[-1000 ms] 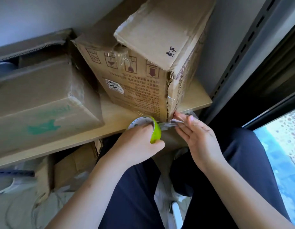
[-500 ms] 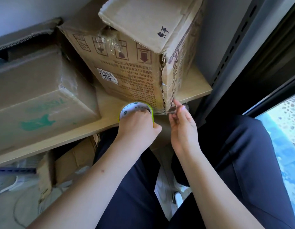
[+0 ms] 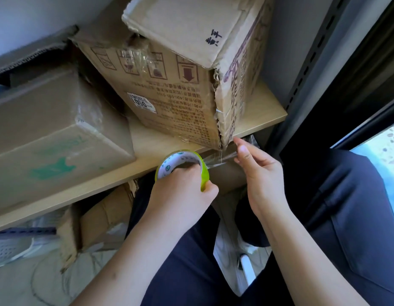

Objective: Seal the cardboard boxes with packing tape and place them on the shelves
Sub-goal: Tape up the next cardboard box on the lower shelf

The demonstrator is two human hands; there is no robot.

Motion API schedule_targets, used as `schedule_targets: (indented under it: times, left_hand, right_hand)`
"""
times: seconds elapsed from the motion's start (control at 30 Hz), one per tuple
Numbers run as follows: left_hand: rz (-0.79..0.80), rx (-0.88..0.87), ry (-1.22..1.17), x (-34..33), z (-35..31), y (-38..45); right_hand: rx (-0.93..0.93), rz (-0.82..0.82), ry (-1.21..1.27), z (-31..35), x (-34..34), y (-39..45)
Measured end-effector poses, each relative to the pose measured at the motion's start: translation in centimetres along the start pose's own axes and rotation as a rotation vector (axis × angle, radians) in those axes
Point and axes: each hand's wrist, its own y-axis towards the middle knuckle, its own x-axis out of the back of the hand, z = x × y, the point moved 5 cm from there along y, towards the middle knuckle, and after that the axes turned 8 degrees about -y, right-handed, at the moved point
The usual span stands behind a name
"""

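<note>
Wooden shelf board (image 3: 269, 111) carries two cartons. The bigger presence is the printed cardboard box (image 3: 169, 89), standing at the shelf's right end with its torn vertical corner seam turned toward the person and overhanging the front edge; judged to sit that way so the split corner is reachable for taping. One top flap stands loose and ragged. Old clear tape shows on its face.

To its left, a plain carton with a green mark (image 3: 59, 138) lies well back on the board, touching or nearly touching the printed box; which one cannot be told.

Below the shelf edge, the left hand (image 3: 180, 195) grips the green-cored roll of clear packing tape (image 3: 182, 166), fingers through the core, thumb at the rim, likely to brake the roll.

The right hand (image 3: 260, 171) pinches the free end of the tape strip (image 3: 220, 159), drawn taut between roll and fingertips just under the box's torn corner. Strip not yet stuck down, by the look of it.
</note>
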Motion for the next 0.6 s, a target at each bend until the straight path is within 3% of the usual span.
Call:
schedule_targets:
  times: [0.1, 0.23, 0.6]
  left_hand:
    - [0.034, -0.001, -0.034, 0.4, 0.3, 0.5]
    - [-0.036, -0.046, 0.045, 1.6, 0.2, 0.9]
    - [-0.095, -0.083, 0.224, 1.5, -0.6, -0.3]
  right_hand:
    - [-0.003, -0.013, 0.03, -0.1, -0.1, 0.0]
    - [-0.032, -0.053, 0.212, -0.1, 0.2, 0.1]
    - [0.099, -0.097, 0.073, 1.2, 1.0, -0.3]
